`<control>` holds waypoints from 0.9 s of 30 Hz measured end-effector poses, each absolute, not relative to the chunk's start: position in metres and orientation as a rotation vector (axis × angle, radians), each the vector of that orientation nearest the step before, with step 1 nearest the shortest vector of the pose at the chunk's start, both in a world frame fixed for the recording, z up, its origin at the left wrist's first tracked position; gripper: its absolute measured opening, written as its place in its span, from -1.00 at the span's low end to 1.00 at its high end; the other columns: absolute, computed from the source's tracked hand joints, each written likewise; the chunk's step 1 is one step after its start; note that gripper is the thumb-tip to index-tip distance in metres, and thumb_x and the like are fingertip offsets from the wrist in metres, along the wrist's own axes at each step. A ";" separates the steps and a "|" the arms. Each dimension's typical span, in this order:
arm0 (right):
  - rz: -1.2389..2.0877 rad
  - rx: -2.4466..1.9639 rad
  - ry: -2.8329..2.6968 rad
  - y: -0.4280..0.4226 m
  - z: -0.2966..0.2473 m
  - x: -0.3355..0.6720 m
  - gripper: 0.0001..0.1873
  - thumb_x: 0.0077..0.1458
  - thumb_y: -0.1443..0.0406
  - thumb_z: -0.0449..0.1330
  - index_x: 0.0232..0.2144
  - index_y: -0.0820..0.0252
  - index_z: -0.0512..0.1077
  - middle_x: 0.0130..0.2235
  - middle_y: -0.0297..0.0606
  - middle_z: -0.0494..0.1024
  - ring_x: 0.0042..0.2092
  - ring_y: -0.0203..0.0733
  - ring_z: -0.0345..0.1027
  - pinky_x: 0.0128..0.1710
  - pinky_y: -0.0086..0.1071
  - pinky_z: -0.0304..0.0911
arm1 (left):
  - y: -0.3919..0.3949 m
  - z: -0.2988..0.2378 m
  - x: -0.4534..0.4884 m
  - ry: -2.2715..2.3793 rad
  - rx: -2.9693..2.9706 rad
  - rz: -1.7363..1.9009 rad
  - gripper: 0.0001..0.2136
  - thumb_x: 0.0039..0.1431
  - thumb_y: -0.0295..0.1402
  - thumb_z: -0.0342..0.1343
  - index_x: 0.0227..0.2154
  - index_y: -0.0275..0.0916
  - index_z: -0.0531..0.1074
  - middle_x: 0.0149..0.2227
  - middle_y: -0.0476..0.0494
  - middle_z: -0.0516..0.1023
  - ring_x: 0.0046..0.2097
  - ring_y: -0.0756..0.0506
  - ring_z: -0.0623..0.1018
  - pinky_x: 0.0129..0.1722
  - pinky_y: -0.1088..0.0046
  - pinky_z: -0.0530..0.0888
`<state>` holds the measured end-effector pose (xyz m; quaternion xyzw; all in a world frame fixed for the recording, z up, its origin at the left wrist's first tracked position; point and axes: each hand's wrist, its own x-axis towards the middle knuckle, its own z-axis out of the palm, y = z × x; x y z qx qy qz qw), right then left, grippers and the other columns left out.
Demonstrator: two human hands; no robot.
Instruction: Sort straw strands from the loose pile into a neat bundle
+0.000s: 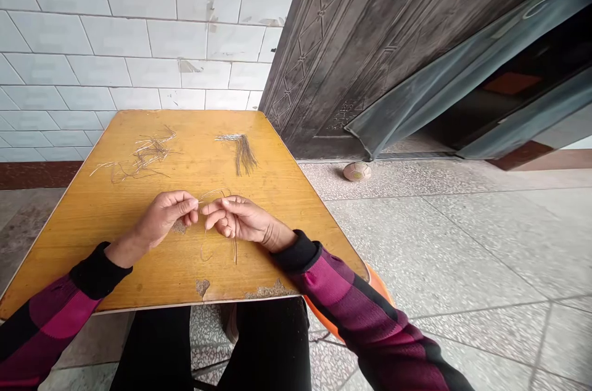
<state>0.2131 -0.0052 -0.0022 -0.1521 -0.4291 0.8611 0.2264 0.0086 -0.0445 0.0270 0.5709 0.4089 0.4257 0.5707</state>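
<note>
Over the middle of the wooden table, my left hand (170,213) pinches the pale end of a thin wire-like strand (213,192) between thumb and forefinger. Close beside it, almost touching, is my right hand (238,217), palm partly turned up. Its fingers are half curled, with the thumb laid against the forefinger where strand passes. Thin dark ends hang below the right hand onto the tabletop; how they run through the fingers is hidden. Farther back on the left lies a loose tangle of similar strands (155,150). A tidy bent bundle of strands (245,153) lies back right, silvery at one end.
The yellow-brown table (102,206) has chipped patches along its near edge and meets a white tiled wall (134,39). An orange stool (379,285) shows under the right corner. A worn ball (357,171) lies on the floor near a dark carved door (333,52) and grey-green curtain (407,101).
</note>
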 end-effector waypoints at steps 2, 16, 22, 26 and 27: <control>2.355 -0.450 -1.133 -0.003 -0.002 0.214 -0.64 0.12 0.13 0.25 -0.19 0.34 0.52 -0.32 -0.16 0.64 -0.54 -0.48 0.39 -0.58 -0.65 0.30 | -0.044 0.027 0.008 0.983 1.296 1.101 -0.71 0.05 -0.16 0.19 -0.58 -0.30 0.41 -0.55 -0.05 0.46 -0.50 0.04 0.37 -0.45 0.49 0.30; 2.152 -0.698 -1.303 -0.013 0.002 0.205 -0.86 -0.08 0.29 0.34 -0.48 0.28 0.49 -0.60 -0.43 0.49 -0.66 -0.55 0.15 -0.71 -0.66 -0.04 | -0.042 0.025 0.008 0.880 1.218 0.884 -0.78 0.03 -0.23 0.20 -0.54 -0.32 0.49 -0.50 -0.13 0.51 -0.45 0.00 0.41 -0.39 0.46 0.30; 2.237 -0.739 -1.458 -0.017 0.000 0.204 -0.88 -0.13 0.34 0.30 -0.46 0.28 0.48 -0.60 -0.45 0.43 -0.65 -0.53 0.12 -0.70 -0.64 -0.06 | -0.043 0.025 0.007 0.797 1.101 0.688 -0.74 0.05 -0.22 0.19 -0.58 -0.33 0.48 -0.55 -0.13 0.48 -0.48 0.01 0.39 -0.42 0.47 0.29; 2.082 -0.810 -1.459 -0.012 0.002 0.207 -0.79 -0.05 0.21 0.30 -0.44 0.27 0.46 -0.57 -0.42 0.42 -0.64 -0.51 0.10 -0.70 -0.60 -0.09 | -0.043 0.023 0.006 0.798 0.997 0.760 -0.78 0.04 -0.29 0.22 -0.59 -0.34 0.46 -0.58 -0.08 0.45 -0.53 0.06 0.35 -0.50 0.53 0.26; 1.923 -0.846 -1.423 -0.011 0.004 0.209 -0.76 -0.01 0.16 0.29 -0.43 0.25 0.44 -0.54 -0.41 0.42 -0.63 -0.50 0.10 -0.70 -0.59 -0.07 | -0.042 0.023 0.005 0.800 0.944 0.821 -0.80 0.03 -0.31 0.22 -0.57 -0.34 0.47 -0.58 -0.07 0.45 -0.54 0.07 0.36 -0.51 0.54 0.26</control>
